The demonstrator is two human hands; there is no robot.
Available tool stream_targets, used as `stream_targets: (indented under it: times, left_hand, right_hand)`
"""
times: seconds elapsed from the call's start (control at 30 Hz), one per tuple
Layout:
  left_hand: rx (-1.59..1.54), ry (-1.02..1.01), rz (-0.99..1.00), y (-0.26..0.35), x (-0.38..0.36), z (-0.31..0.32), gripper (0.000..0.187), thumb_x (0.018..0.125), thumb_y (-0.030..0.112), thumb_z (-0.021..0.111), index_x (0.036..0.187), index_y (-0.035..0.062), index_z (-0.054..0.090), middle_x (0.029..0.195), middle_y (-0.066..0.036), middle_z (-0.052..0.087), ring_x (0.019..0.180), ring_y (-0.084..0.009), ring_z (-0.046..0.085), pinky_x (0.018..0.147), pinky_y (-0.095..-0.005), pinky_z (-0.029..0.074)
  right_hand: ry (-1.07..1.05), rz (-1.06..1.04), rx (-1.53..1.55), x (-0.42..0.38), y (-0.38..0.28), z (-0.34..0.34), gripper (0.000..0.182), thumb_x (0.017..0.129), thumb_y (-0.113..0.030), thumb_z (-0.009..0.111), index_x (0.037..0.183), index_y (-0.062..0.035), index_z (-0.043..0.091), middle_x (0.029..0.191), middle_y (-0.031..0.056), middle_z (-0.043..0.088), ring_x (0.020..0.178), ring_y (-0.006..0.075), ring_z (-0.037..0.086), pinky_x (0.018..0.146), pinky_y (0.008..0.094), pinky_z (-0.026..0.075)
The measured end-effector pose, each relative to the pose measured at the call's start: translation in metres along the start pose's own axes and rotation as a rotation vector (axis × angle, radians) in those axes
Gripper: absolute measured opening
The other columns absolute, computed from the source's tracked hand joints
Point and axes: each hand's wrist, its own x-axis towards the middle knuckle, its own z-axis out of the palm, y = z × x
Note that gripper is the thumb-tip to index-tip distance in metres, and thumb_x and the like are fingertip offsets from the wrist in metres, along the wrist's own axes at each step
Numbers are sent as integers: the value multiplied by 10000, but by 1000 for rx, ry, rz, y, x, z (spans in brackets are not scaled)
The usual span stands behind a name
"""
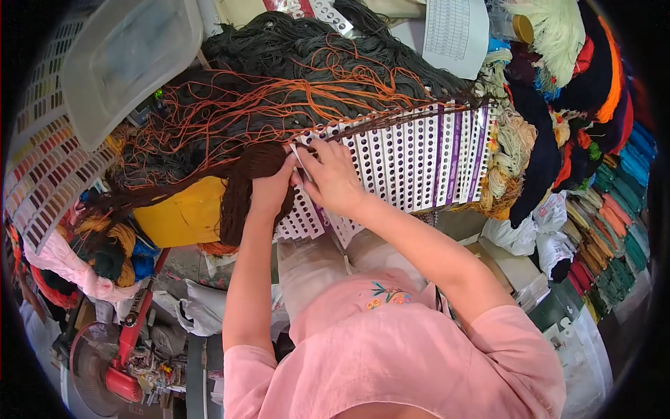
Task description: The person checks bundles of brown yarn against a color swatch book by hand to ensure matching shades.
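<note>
My left hand [274, 183] is closed around a bundle of dark brown thread [241, 199], which hangs down beside the wrist. Against its fingertips, my right hand [333, 176] pinches at the top end of a white strip of card [301, 159]; the fingers partly cover the pinch. Beneath and to the right of both hands lies a row of white and purple cards with punched holes [405, 157], overlapping side by side. Long brown strands [398, 117] run across the tops of these cards to the right.
Behind the hands is a large heap of dark green-grey thread [279, 56] with loose orange strands [307, 91]. A yellow packet [180, 213] lies left, below a translucent plastic bin [129, 66] and a colour sample chart [59, 167]. Coloured skeins [593, 237] crowd the right; a red fan [122, 384] stands lower left.
</note>
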Motion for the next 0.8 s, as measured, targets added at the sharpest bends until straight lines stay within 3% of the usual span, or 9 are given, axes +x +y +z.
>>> stream_targets:
  times: [0.1, 0.13, 0.27, 0.33, 0.43, 0.53, 0.63, 0.67, 0.8]
  left_hand:
    - [80, 50, -23, -10, 4, 3, 81, 787, 35, 473, 813, -16, 530, 615, -21, 515, 461, -67, 445, 423, -197, 364]
    - [72, 31, 12, -11, 6, 5, 75, 790, 43, 474, 753, -4, 519, 627, -27, 526, 462, -71, 449, 423, -201, 365]
    - [45, 53, 62, -11, 10, 1, 68, 787, 52, 483, 771, 7, 532, 636, -15, 534, 476, -61, 434, 432, -188, 347]
    - [-85, 242, -87, -6, 3, -3, 55, 779, 60, 505, 801, 20, 536, 626, -11, 532, 483, -51, 411, 435, -181, 324]
    - [-762, -46, -164, -5, -7, -31, 130, 803, 79, 480, 929, 47, 485, 803, -3, 533, 468, -23, 355, 429, -164, 281]
    - [-1037, -343, -278, 3, -21, -42, 134, 823, 82, 432, 950, 62, 470, 827, 9, 504, 429, -4, 317, 418, -143, 262]
    - [-628, -408, -268, 5, -4, -35, 226, 811, 70, 400, 1025, 41, 466, 679, 7, 488, 408, -8, 326, 395, -145, 256]
    - [-202, -248, -313, 9, 1, -23, 268, 792, 63, 397, 1046, 38, 479, 586, 20, 451, 421, -21, 338, 398, -150, 265]
    - [-38, -245, -243, 23, 7, -9, 318, 770, 65, 413, 1079, 55, 486, 550, 32, 427, 448, -44, 358, 413, -158, 284]
  right_hand:
    - [151, -68, 219, 1, 11, 7, 378, 562, -21, 562, 937, -8, 511, 918, 139, 460, 842, 301, 468, 737, 360, 391]
    - [151, -66, 218, 3, 13, 9, 378, 562, -21, 562, 937, -8, 511, 918, 139, 460, 842, 301, 468, 737, 360, 391]
    - [211, -9, 350, 9, 17, 14, 366, 557, -67, 618, 908, -25, 525, 872, 120, 474, 769, 265, 499, 667, 317, 424]
    - [258, -7, 357, 13, 16, 18, 315, 580, -88, 628, 874, -28, 532, 823, 107, 461, 713, 257, 484, 620, 313, 412]
    - [233, -12, 382, 12, 18, 21, 249, 634, -76, 603, 871, -41, 534, 801, 103, 453, 689, 239, 477, 594, 318, 404]
    - [221, 11, 493, 14, 21, 23, 225, 665, 4, 551, 885, -39, 535, 821, 95, 481, 684, 208, 494, 593, 270, 410]
    - [163, 220, 964, 14, 18, 18, 191, 707, 59, 506, 877, -27, 528, 857, 39, 544, 707, 79, 491, 631, 209, 405]
    - [139, 289, 1036, 14, 20, 21, 191, 713, 65, 498, 880, -26, 526, 858, 27, 547, 718, 73, 490, 641, 206, 407]
    - [102, 366, 1046, 18, 22, 16, 185, 731, 66, 481, 892, -18, 513, 834, 15, 557, 747, 61, 493, 669, 204, 410]
